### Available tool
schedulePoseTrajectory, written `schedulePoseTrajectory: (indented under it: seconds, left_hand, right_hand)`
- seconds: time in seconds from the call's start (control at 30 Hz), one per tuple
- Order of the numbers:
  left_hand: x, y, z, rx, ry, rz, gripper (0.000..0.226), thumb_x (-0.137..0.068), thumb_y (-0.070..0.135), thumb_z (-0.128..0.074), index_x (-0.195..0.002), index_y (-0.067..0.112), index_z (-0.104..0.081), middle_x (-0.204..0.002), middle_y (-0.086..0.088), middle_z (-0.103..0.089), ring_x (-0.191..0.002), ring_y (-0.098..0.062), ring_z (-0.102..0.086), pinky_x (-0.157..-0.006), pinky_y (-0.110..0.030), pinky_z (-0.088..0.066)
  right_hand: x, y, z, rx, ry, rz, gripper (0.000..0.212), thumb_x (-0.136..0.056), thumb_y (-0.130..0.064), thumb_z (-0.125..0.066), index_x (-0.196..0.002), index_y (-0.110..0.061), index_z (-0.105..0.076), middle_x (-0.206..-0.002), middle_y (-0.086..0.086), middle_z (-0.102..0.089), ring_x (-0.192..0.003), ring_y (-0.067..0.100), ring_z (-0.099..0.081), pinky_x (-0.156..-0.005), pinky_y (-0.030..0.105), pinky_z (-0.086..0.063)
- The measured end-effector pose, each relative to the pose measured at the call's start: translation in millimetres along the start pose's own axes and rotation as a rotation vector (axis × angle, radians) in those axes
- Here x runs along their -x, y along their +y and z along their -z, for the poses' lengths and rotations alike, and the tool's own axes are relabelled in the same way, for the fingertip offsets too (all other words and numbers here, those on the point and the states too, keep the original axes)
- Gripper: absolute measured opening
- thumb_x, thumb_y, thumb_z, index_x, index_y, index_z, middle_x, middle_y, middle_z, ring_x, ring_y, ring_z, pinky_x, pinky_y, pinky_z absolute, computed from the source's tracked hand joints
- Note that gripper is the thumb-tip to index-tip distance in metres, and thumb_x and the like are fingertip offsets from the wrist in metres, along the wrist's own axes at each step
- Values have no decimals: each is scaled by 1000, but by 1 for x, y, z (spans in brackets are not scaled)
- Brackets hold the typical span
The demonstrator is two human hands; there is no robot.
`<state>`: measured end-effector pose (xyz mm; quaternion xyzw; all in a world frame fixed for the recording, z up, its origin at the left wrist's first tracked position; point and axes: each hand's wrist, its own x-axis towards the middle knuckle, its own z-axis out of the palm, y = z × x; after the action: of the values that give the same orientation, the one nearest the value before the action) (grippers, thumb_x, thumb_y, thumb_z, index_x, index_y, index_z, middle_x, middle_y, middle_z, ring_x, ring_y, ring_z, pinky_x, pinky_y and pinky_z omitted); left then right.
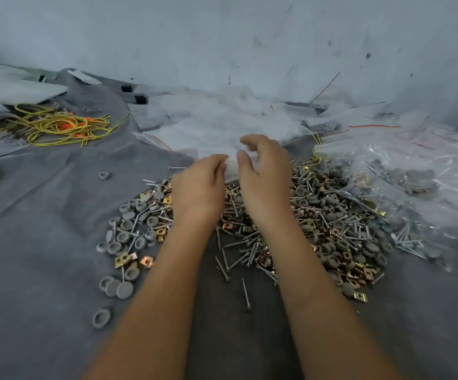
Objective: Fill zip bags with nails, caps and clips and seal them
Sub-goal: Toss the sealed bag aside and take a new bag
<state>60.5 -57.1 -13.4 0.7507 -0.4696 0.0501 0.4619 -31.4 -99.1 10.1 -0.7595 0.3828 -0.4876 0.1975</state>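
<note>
— Over the middle of the grey cloth [44, 215], what are the two hands doing?

— Both reach forward, side by side, to the near edge of a heap of empty zip bags [208, 124]. The left hand [199, 187] has its fingers curled and pinches a clear bag [232, 160] at its edge. The right hand [264, 171] meets the same bag, thumb and forefinger bent toward it, the other fingers loosely arched above; the motion blur hides whether it really grips.

— And the hardware?

— Under and around the wrists: a spread of nails [238, 259], grey round caps [125, 234] and brass-coloured square clips [125, 259], thickest to the right. A few caps lie apart on the left.

— Any filled bags?

— Yes, filled bags [414, 182] lie at the right, touching the pile, with nails and caps inside.

— Any writing or labels?

— None that can be read. The bags show only red lines along their zip edges. Yellow and orange cords [57, 124] lie at far left, near a pale wall [222, 37].
</note>
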Motion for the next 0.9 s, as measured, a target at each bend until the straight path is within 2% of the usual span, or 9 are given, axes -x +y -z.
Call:
schedulePoseTrajectory:
  seconds: [0.1,0.17,0.27,0.43,0.6,0.7,0.77,0.83,0.9]
  left_hand:
    - [1,-9,7,198,212,202,21,-96,25,-55,-108,18,-71,-88,2,-71,-84,-21,-65,-69,-30,-47]
    - [2,-10,10,243,265,220,23,-92,26,-60,-111,19,-70,-86,9,-67,-83,-16,-65,-69,-29,-46]
    - [6,-3,5,395,128,182,26,-89,22,-64,-114,19,-68,-96,5,-71,-89,-14,-67,-81,-37,-55]
    - [15,4,-8,558,53,189,19,-93,16,-61,-108,14,-73,-98,2,-74,-94,-11,-68,-88,-38,-56]
    - [12,0,-12,558,121,140,17,-96,15,-59,-102,10,-74,-92,1,-70,-88,-11,-64,-83,-31,-51]
    - [5,-4,-11,620,307,266,19,-96,19,-58,-102,10,-75,-77,7,-68,-71,0,-59,-69,-21,-47]
    - [1,-8,-4,665,520,303,16,-95,19,-61,-102,14,-74,-87,7,-67,-82,-5,-62,-75,-21,-49]
    - [-1,-11,3,591,645,188,13,-92,20,-64,-104,23,-71,-98,11,-56,-97,-15,-58,-83,-19,-46]
    - [1,-13,5,332,627,-6,14,-91,23,-66,-103,22,-73,-99,9,-52,-99,-18,-49,-85,-12,-35]
  right_hand:
    - [17,-4,-4,199,200,190,27,-85,-15,-65,-112,-13,-65,-113,9,-57,-105,26,-52,-92,40,-39]
    - [24,-5,-8,13,55,259,18,-88,-10,-60,-105,-10,-67,-100,6,-64,-93,22,-58,-84,41,-47]
    - [25,-6,-14,-254,-149,-17,22,-94,-18,-57,-115,-14,-61,-97,-2,-66,-90,12,-62,-85,33,-51]
    - [22,11,-12,-419,-130,-189,11,-96,-28,-57,-102,-23,-64,-92,-12,-67,-86,-1,-63,-81,24,-52]
    - [22,16,-11,-19,57,-19,34,-91,-23,-64,-123,-15,-56,-116,2,-54,-101,13,-55,-83,27,-46]
    - [21,14,-5,106,138,243,23,-87,-8,-64,-110,-7,-63,-102,8,-58,-85,23,-59,-72,38,-50]
    - [20,12,-2,118,128,361,16,-87,-7,-61,-103,-6,-66,-95,8,-63,-77,24,-60,-68,38,-51]
    - [20,8,-1,60,64,364,19,-90,-13,-59,-107,-8,-66,-97,4,-65,-79,18,-61,-71,33,-51]
    - [20,5,-3,-61,-64,218,30,-94,-23,-58,-122,-14,-62,-107,-1,-66,-88,10,-61,-79,29,-51]
